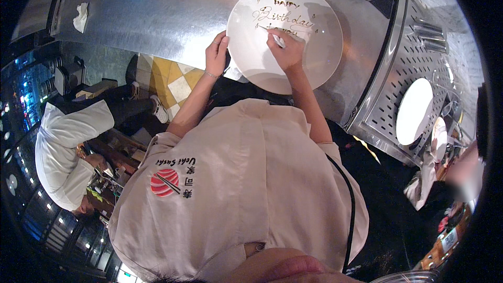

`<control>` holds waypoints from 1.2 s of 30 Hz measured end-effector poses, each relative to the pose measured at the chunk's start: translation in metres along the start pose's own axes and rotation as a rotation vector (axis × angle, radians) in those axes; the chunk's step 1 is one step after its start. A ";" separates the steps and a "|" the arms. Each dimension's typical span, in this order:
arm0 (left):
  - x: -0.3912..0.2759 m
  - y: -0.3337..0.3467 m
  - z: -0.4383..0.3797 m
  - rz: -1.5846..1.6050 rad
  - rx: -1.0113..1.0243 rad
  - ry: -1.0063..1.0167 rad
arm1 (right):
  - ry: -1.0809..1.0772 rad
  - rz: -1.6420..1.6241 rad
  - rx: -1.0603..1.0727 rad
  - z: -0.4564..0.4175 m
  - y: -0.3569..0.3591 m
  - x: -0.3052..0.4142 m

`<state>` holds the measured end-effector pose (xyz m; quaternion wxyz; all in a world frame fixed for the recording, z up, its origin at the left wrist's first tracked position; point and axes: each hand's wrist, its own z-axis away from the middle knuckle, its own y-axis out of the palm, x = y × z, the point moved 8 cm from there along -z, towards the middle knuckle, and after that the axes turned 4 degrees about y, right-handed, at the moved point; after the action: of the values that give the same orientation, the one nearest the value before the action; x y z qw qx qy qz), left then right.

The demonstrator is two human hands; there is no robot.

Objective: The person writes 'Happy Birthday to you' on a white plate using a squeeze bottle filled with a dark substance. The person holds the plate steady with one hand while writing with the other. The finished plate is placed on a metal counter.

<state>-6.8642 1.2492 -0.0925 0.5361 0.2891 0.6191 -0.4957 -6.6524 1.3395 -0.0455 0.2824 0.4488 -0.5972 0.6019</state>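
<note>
A large round white plate [251,61] rests on a stainless steel worktop [157,11] in front of me. Brown lettering [287,17] on its far half forms a birthday greeting, with small marks around it. My left hand [216,53] grips the plate's left rim, the thumb at the edge and the other fingers partly hidden. Over the plate, my right hand [290,49] pinches a small white piping cone [279,41]. Its thin tip points left, close to a small mark beside the bottom line. My fingers cover part of that line.
At the worktop's left lies a crumpled white tissue [81,17]. To the right, a perforated steel surface [383,102] bears a white dish [414,112] and metal cups [430,36]. A person in white [70,153] bends over at far left.
</note>
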 end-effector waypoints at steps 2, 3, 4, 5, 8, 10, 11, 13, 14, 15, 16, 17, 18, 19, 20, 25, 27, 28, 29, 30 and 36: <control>0.002 0.000 0.000 0.005 -0.001 -0.011 | 0.028 -0.009 0.009 0.000 -0.001 0.000; 0.006 0.000 0.000 0.010 0.002 -0.017 | 0.023 -0.028 0.008 0.000 -0.001 0.001; 0.009 0.000 0.000 0.014 0.004 -0.024 | 0.018 -0.047 0.006 0.000 -0.001 0.002; 0.009 0.000 0.000 0.022 -0.012 -0.012 | 0.013 -0.066 0.004 0.000 -0.002 0.002; 0.006 0.000 -0.001 0.029 -0.044 0.016 | 0.036 -0.063 0.053 0.001 0.000 0.005; 0.001 -0.001 -0.001 0.008 -0.043 0.024 | 0.061 -0.074 0.048 0.002 0.000 0.004; 0.001 -0.001 -0.001 0.001 -0.039 0.014 | 0.051 -0.078 0.040 0.002 -0.001 0.004; 0.000 -0.001 0.000 -0.011 -0.030 -0.006 | 0.064 -0.089 0.027 0.003 -0.003 0.004; 0.001 -0.001 0.000 -0.016 -0.017 -0.025 | 0.061 -0.085 0.023 0.003 -0.004 0.005; 0.001 0.000 0.000 -0.021 -0.004 -0.043 | 0.059 -0.081 0.019 0.004 -0.005 0.005; 0.002 0.000 0.001 -0.025 0.010 -0.062 | 0.056 -0.076 0.015 0.004 -0.005 0.006; 0.003 0.000 0.000 -0.010 0.014 -0.050 | 0.063 -0.081 0.026 0.004 -0.005 0.006; 0.004 0.001 0.000 0.006 0.018 -0.037 | 0.069 -0.085 0.038 0.004 -0.004 0.007; 0.005 0.001 0.000 0.022 0.022 -0.025 | 0.076 -0.089 0.049 0.003 -0.004 0.007; 0.005 0.001 0.000 0.035 -0.002 -0.003 | 0.078 -0.094 0.048 0.004 -0.003 0.006; 0.006 0.001 -0.001 0.065 -0.031 0.002 | 0.044 -0.062 0.052 0.005 0.001 -0.001; 0.005 0.000 -0.001 0.037 -0.044 0.033 | 0.082 -0.073 0.087 0.006 -0.001 0.003; 0.004 -0.001 -0.001 0.022 -0.051 0.048 | 0.101 -0.078 0.104 0.006 -0.001 0.005; 0.006 0.001 -0.001 0.022 -0.022 0.015 | 0.100 -0.098 0.090 0.007 -0.003 0.006; 0.008 0.001 -0.001 0.022 0.006 -0.017 | 0.099 -0.117 0.077 0.007 -0.005 0.006; 0.005 0.002 0.000 0.029 0.028 -0.047 | 0.074 -0.141 0.010 0.005 -0.010 0.000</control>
<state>-6.8637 1.2490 -0.0982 0.5534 0.2940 0.5951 -0.5031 -6.6426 1.3361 -0.0410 0.3439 0.4687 -0.5501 0.5995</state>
